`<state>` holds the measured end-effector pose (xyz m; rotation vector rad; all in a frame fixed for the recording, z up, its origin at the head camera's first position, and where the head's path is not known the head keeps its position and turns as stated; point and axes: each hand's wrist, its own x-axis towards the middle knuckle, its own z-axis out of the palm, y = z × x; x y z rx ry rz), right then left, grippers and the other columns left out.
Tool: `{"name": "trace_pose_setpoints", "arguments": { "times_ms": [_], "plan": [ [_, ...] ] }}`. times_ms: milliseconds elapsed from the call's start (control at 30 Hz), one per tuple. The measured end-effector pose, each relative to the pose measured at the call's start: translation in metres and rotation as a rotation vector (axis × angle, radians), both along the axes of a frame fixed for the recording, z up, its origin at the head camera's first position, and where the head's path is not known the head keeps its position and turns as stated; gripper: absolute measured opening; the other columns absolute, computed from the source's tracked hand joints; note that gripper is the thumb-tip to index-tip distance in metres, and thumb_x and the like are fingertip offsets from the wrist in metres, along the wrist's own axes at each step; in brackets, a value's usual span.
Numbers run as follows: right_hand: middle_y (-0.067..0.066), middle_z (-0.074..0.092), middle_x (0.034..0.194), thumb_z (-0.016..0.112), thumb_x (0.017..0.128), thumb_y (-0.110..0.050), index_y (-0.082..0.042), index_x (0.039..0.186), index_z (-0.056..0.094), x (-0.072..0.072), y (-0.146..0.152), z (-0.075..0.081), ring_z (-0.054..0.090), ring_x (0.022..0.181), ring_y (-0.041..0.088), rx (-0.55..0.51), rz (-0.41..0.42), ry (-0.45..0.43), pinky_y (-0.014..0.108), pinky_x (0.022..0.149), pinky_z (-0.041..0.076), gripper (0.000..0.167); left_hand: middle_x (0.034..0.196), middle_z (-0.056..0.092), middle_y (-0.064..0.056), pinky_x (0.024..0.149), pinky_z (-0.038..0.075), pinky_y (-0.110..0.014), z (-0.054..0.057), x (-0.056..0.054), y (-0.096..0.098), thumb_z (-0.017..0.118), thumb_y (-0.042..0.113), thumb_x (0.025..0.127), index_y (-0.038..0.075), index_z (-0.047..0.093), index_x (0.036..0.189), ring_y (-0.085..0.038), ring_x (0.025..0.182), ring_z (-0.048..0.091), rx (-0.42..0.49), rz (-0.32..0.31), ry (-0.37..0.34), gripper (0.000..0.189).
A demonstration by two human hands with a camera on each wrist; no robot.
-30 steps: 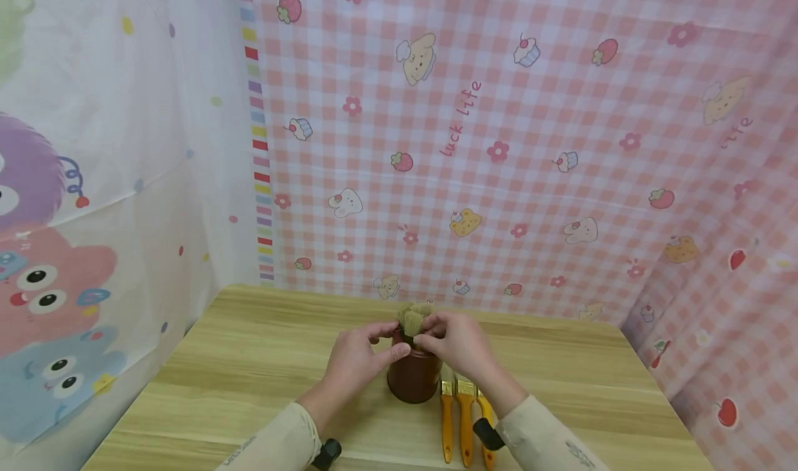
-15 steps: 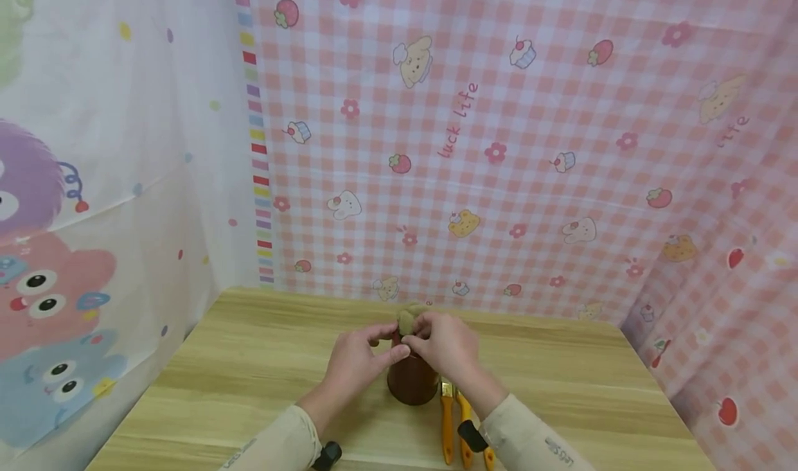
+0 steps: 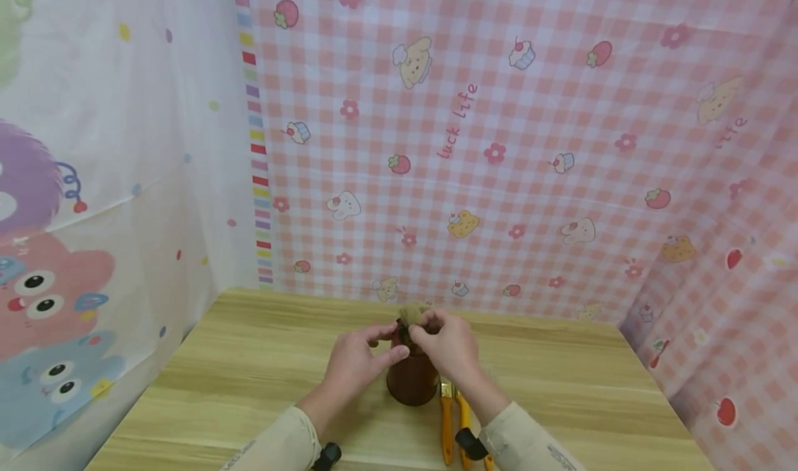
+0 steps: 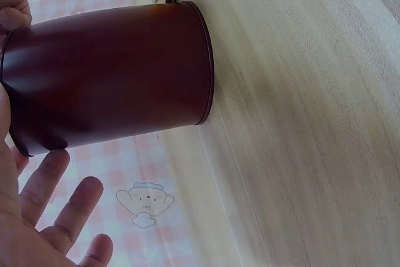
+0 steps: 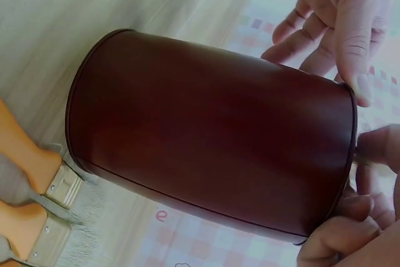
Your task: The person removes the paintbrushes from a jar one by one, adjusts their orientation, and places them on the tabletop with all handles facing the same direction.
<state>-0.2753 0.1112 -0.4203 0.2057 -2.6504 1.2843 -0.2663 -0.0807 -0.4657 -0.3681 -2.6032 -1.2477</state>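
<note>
A dark reddish-brown cylindrical canister [image 3: 413, 381] stands upright on the wooden table in the head view. A tan, cloth-like tuft [image 3: 411, 312] sticks up from its mouth; the rest of it is hidden. My left hand [image 3: 357, 360] holds the canister's rim from the left, thumb in front. In the left wrist view, its other fingers [image 4: 78, 207] spread beside the wall. From the right, my right hand [image 3: 450, 350] reaches to the mouth, its curled thumb and forefinger pinching at the tuft. The right wrist view shows the canister's side [image 5: 212, 132] between both hands.
Several paintbrushes with orange handles [image 3: 447, 426] lie just right of the canister, partly under my right wrist. Their bristles [image 5: 87, 217] point away from me. Behind the wooden table [image 3: 249, 367] hangs a pink checked cloth [image 3: 374, 145], with another printed cloth at the left.
My right hand has shifted left over the mouth, its thumb now a little higher, and its forearm covers more of the paintbrushes. The tuft changes shape. My left hand and the canister stay put.
</note>
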Motion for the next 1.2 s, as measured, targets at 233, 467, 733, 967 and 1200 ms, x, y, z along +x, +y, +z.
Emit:
{"name": "trace_pose_setpoints", "arguments": {
  "times_ms": [233, 467, 733, 967, 1200],
  "plan": [
    [0.01, 0.078, 0.101, 0.072, 0.1, -0.018, -0.008, 0.117, 0.064, -0.005, 0.011, 0.004, 0.063, 0.081, 0.013, -0.339, 0.069, -0.039, 0.024, 0.071, 0.053, 0.022, 0.123, 0.081, 0.003, 0.091, 0.065, -0.046, 0.0, 0.0, 0.001, 0.08, 0.054, 0.092, 0.022, 0.076, 0.136, -0.031, 0.11, 0.077, -0.003, 0.013, 0.007, 0.054],
    [0.002, 0.081, 0.103, 0.073, 0.101, -0.013, -0.006, 0.126, 0.063, -0.012, 0.03, 0.021, 0.066, 0.09, 0.007, -0.497, 0.064, 0.0, 0.02, 0.079, 0.054, 0.028, 0.123, 0.081, 0.003, 0.09, 0.065, -0.046, -0.001, 0.0, 0.001, 0.081, 0.053, 0.091, 0.022, 0.077, 0.134, -0.029, 0.108, 0.078, -0.004, 0.019, 0.018, 0.053],
    [-0.017, 0.076, 0.094, 0.074, 0.102, -0.018, -0.011, 0.132, 0.057, -0.008, 0.065, 0.055, 0.058, 0.076, 0.01, -0.583, -0.022, -0.04, 0.023, 0.055, 0.043, 0.035, 0.128, 0.08, 0.003, 0.091, 0.065, -0.049, -0.002, 0.001, 0.001, 0.08, 0.057, 0.091, 0.024, 0.076, 0.135, -0.034, 0.115, 0.076, 0.012, 0.014, -0.016, 0.056],
    [-0.014, 0.076, 0.084, 0.074, 0.103, -0.022, -0.015, 0.145, 0.054, -0.005, 0.102, 0.05, 0.063, 0.073, 0.01, -0.472, -0.04, -0.061, 0.027, 0.056, 0.053, 0.048, 0.13, 0.079, 0.001, 0.092, 0.065, -0.049, 0.0, 0.001, 0.0, 0.078, 0.058, 0.091, 0.022, 0.075, 0.137, -0.032, 0.114, 0.076, -0.001, 0.011, -0.009, 0.059],
    [0.004, 0.081, 0.098, 0.074, 0.103, -0.024, -0.006, 0.152, 0.043, -0.003, 0.146, 0.018, 0.063, 0.067, 0.015, -0.272, -0.059, -0.166, 0.032, 0.058, 0.058, 0.061, 0.133, 0.078, 0.002, 0.093, 0.065, -0.05, 0.001, 0.001, -0.001, 0.078, 0.058, 0.091, 0.023, 0.074, 0.137, -0.036, 0.117, 0.075, 0.01, 0.006, -0.021, 0.058]
  ]
}}
